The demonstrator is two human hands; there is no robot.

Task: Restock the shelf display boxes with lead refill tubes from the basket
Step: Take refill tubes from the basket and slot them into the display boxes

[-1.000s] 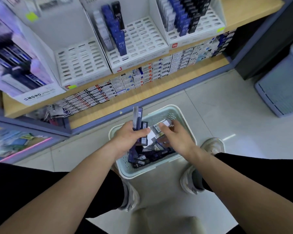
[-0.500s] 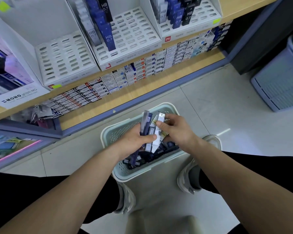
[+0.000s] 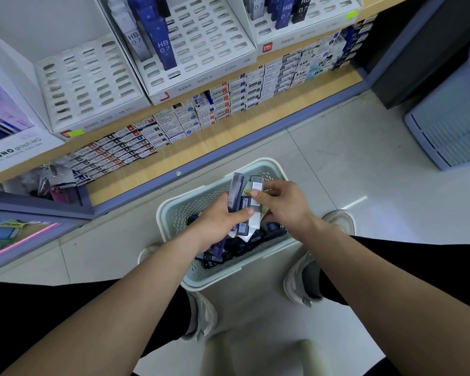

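Gathering step: you collect lead refill tubes (image 3: 235,187) above the basket (image 3: 166,213).
Your left hand (image 3: 220,222) grips several tubes upright; your right hand (image 3: 284,204) pinches a white tube (image 3: 256,185) against them; more tubes lie loose in the basket; the next move likely calls for lifting the handful to the display boxes (image 3: 92,77) on the shelf (image 3: 228,142) and slotting each tube in.

Bare forearms (image 3: 120,308), black trousers (image 3: 38,321), 2 pale grey sneakers (image 3: 301,283).
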